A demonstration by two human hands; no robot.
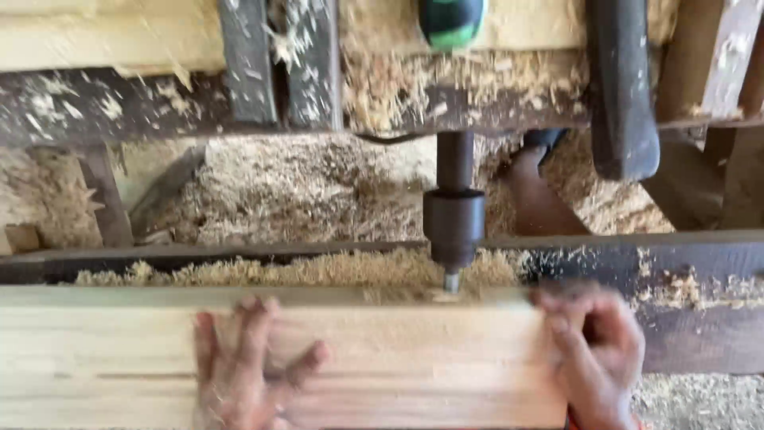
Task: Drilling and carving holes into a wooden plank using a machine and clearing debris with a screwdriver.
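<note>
A pale wooden plank (103,358) lies across the bottom of the head view, dusted with sawdust. My left hand (243,366) presses flat on its top face, fingers spread. My right hand (597,350) wraps around the plank's right end. A dark drill chuck with a short bit (454,231) points down at the plank's far edge, between my two hands. Both hands are blurred by motion.
Heaps of sawdust and shavings (302,191) cover the machine bed and the floor. A dark wooden rail (684,263) runs behind the plank. Dark uprights (278,64) and a black lever (625,95) stand above. A green and black object (452,20) shows at the top.
</note>
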